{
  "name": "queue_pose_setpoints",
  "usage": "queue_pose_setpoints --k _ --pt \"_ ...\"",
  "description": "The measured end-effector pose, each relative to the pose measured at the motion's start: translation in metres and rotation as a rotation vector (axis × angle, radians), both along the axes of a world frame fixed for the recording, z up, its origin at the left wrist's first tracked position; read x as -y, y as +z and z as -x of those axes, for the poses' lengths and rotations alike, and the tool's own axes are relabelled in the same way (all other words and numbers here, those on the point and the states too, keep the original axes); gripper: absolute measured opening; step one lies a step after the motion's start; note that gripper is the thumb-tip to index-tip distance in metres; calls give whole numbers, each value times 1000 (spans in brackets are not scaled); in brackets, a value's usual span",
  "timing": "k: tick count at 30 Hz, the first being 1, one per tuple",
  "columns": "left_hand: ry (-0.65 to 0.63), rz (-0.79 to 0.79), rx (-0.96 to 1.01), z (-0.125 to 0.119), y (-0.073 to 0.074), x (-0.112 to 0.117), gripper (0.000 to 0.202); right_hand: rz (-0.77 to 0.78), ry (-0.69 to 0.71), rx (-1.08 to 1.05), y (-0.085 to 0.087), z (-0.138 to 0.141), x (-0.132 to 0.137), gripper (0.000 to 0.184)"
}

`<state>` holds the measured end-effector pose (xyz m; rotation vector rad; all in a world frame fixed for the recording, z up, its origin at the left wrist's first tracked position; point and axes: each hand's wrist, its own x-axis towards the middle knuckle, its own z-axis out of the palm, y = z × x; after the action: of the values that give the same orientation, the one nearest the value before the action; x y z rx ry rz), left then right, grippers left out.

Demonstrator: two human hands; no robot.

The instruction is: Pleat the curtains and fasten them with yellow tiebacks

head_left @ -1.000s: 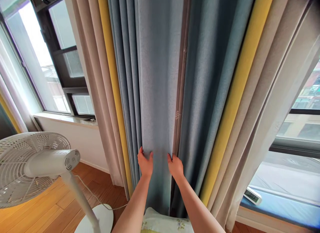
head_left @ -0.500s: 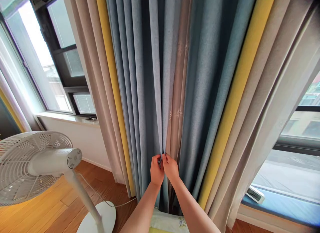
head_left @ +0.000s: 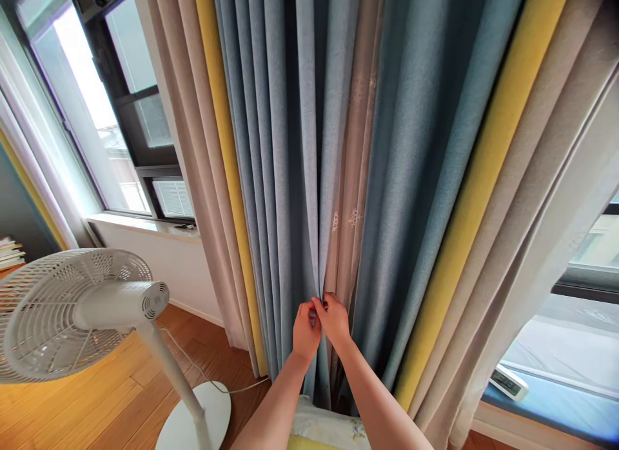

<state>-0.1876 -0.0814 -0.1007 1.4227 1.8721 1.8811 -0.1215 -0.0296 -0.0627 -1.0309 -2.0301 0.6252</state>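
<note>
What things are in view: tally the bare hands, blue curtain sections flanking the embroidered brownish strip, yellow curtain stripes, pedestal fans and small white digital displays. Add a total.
Hands: 2 (left hand, right hand)
Blue sections: 2 (left section, right section)
Yellow stripes: 3 ()
Pedestal fan: 1
White display: 1
Total: 9

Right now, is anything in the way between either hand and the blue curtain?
Nothing visible: the left hand and right hand are together, pinching the blue curtain. The white fan stands off to the left, not between.
</note>
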Motion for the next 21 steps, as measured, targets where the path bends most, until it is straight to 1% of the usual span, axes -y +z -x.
queue_pose_setpoints --k 5,7,8,9,10,11,13,14,15,16,18,19,21 --pt "-86 35 7 -1 0 0 14 -111 -38 165 7 0 -2 26" --pt "-125 40 -30 -1 0 1 15 -130 -50 214 8 1 -4 25" --pt "-117 32 -69 0 0 2 16 -133 -55 232 8 1 -4 26" --pt "-71 12 -108 2 0 2 16 -136 -61 243 8 1 -5 27" --pt "19 -18 -136 6 1 2 17 -140 -64 250 8 1 -5 28" --pt "145 -51 -143 12 1 2 21 -146 -64 254 7 1 -6 29" --pt "434 -86 -100 28 4 0 36 -160 -62 257 6 -1 -6 30" --pt "544 -76 -61 38 6 -2 44 -164 -62 259 6 -2 -6 31" --pt "607 -48 -22 48 8 -4 51 -163 -64 261 6 -3 -6 31" --pt "615 -13 13 57 9 -6 53 -159 -66 263 6 -5 -6 30" --pt "532 49 63 71 12 -9 45 -151 -66 262 6 -6 -6 28" --pt "476 67 76 74 13 -9 37 -145 -64 258 6 -7 -6 26" --pt "399 83 81 73 13 -10 24 -133 -55 241 6 -6 -6 23"
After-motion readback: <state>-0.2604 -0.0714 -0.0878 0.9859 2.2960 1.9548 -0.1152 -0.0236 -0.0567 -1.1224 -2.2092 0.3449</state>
